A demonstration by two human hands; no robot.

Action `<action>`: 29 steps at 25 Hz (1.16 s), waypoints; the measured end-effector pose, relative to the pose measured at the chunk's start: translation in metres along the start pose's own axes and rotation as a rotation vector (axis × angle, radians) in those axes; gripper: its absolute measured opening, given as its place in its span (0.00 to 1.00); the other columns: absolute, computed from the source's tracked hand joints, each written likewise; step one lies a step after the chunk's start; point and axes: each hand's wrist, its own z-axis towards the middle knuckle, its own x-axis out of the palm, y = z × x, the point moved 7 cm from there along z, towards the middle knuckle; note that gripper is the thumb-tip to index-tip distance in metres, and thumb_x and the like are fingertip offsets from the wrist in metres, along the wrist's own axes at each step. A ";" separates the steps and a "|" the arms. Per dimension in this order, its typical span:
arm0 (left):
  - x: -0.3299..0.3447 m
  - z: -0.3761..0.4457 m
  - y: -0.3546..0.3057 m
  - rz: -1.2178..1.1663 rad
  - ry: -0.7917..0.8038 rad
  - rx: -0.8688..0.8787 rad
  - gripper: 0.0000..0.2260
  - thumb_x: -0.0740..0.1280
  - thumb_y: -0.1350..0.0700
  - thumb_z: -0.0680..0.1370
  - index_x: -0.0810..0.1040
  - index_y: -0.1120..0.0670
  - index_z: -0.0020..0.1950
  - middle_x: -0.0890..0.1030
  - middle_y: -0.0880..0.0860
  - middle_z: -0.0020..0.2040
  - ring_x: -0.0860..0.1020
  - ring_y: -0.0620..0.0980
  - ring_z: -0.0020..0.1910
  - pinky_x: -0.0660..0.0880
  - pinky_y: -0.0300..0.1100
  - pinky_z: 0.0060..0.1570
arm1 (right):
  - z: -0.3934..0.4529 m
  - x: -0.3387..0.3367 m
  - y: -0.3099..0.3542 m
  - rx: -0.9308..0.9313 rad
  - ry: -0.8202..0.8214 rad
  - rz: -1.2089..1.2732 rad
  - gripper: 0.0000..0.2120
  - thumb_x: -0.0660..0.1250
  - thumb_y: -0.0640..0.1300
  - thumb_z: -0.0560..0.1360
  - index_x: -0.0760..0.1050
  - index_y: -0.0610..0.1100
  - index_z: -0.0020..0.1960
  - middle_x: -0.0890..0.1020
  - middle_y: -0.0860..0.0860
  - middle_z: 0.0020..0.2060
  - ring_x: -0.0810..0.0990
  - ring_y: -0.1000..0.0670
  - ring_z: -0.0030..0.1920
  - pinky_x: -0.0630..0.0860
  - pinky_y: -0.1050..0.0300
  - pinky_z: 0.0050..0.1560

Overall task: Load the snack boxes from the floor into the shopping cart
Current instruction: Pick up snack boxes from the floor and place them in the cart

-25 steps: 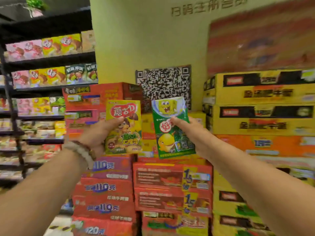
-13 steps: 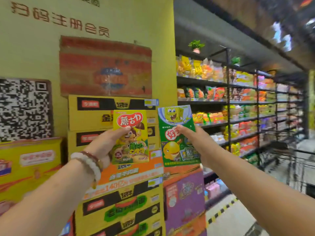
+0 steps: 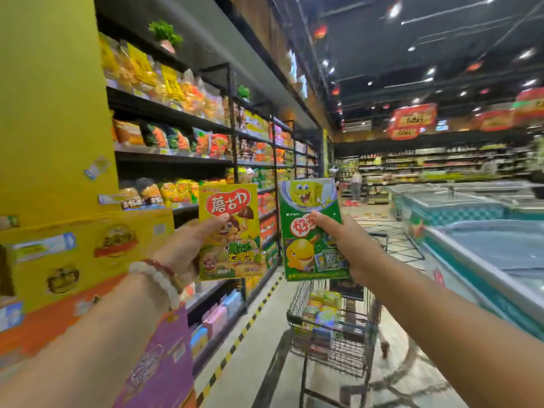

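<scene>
We log two snack boxes held up side by side at centre frame, both upright with fronts toward the camera and a narrow gap between them.

Left hand (image 3: 188, 245): it grips the yellow snack box (image 3: 229, 231) at its left edge, thumb curled across the front face just below the red logo; the other fingers are behind the box and we cannot see them. A beaded bracelet (image 3: 160, 279) sits on that wrist.

Right hand (image 3: 350, 245): it grips the green snack box (image 3: 309, 231) at its right edge, thumb laid over the front near the red-and-white logo; the remaining fingers are hidden behind the carton.

The shopping cart (image 3: 332, 328) stands at lower centre of the frame, below the green box, well apart from both boxes. Several coloured packages already lie in its wire basket; blur keeps us from reading them.

Surroundings: stacked yellow and orange cartons (image 3: 76, 260) fill the left edge, with a purple carton (image 3: 162, 366) at lower left. Black shelving (image 3: 206, 148) loaded with snack bags runs from upper left into the centre distance. Chest freezers (image 3: 471, 231) occupy the right side. Red hanging signs (image 3: 412, 119) show at upper right.
</scene>
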 end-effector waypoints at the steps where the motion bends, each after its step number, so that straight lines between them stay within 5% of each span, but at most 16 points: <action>1: 0.013 0.024 0.014 -0.023 0.021 -0.023 0.07 0.64 0.54 0.77 0.75 0.58 0.47 0.80 0.50 0.24 0.76 0.44 0.20 0.71 0.34 0.19 | 0.018 -0.018 -0.008 0.011 -0.031 -0.008 0.19 0.68 0.52 0.74 0.72 0.47 0.62 0.85 0.44 0.50 0.85 0.42 0.47 0.82 0.45 0.44; 5: 0.053 0.116 0.062 -0.081 0.117 -0.062 0.06 0.66 0.54 0.75 0.77 0.56 0.45 0.82 0.51 0.28 0.80 0.46 0.24 0.76 0.37 0.23 | 0.088 -0.071 -0.043 0.032 -0.116 -0.013 0.17 0.67 0.51 0.75 0.73 0.47 0.62 0.85 0.43 0.49 0.85 0.41 0.46 0.82 0.45 0.44; 8: 0.070 0.184 0.105 -0.079 0.189 -0.115 0.16 0.70 0.50 0.66 0.79 0.56 0.51 0.85 0.55 0.38 0.83 0.52 0.34 0.81 0.47 0.35 | 0.138 -0.098 -0.081 0.075 -0.160 -0.012 0.17 0.67 0.51 0.75 0.72 0.46 0.61 0.85 0.42 0.49 0.85 0.41 0.45 0.82 0.48 0.40; 14: 0.079 0.328 0.230 -0.119 0.237 -0.245 0.22 0.71 0.52 0.68 0.76 0.58 0.59 0.83 0.59 0.48 0.79 0.58 0.47 0.76 0.57 0.53 | 0.244 -0.141 -0.194 0.164 -0.273 -0.060 0.09 0.66 0.49 0.76 0.76 0.46 0.55 0.86 0.46 0.42 0.85 0.47 0.38 0.82 0.51 0.37; 18: 0.094 0.412 0.313 -0.123 0.299 -0.377 0.13 0.67 0.56 0.75 0.77 0.58 0.57 0.84 0.58 0.45 0.82 0.55 0.41 0.79 0.55 0.46 | 0.298 -0.174 -0.281 0.272 -0.368 -0.035 0.08 0.66 0.49 0.76 0.76 0.47 0.53 0.85 0.46 0.43 0.85 0.46 0.39 0.82 0.51 0.38; 20: 0.108 0.446 0.353 -0.125 0.343 -0.437 0.16 0.69 0.55 0.70 0.77 0.58 0.56 0.84 0.57 0.45 0.82 0.55 0.43 0.78 0.58 0.50 | 0.319 -0.196 -0.321 0.331 -0.418 -0.014 0.08 0.67 0.49 0.75 0.76 0.48 0.53 0.85 0.45 0.44 0.85 0.45 0.41 0.82 0.48 0.42; 23: 0.134 0.493 0.416 -0.117 0.398 -0.527 0.18 0.69 0.54 0.66 0.77 0.57 0.54 0.84 0.57 0.43 0.83 0.53 0.40 0.81 0.52 0.44 | 0.354 -0.233 -0.378 0.393 -0.486 0.040 0.09 0.67 0.49 0.75 0.76 0.47 0.54 0.85 0.42 0.47 0.84 0.43 0.43 0.82 0.45 0.45; 29: 0.160 0.568 0.532 -0.067 0.356 -0.671 0.08 0.64 0.60 0.76 0.78 0.59 0.53 0.84 0.58 0.43 0.84 0.53 0.38 0.81 0.50 0.39 | 0.418 -0.292 -0.493 0.528 -0.511 0.101 0.10 0.67 0.45 0.76 0.77 0.43 0.56 0.85 0.41 0.46 0.84 0.43 0.42 0.81 0.46 0.45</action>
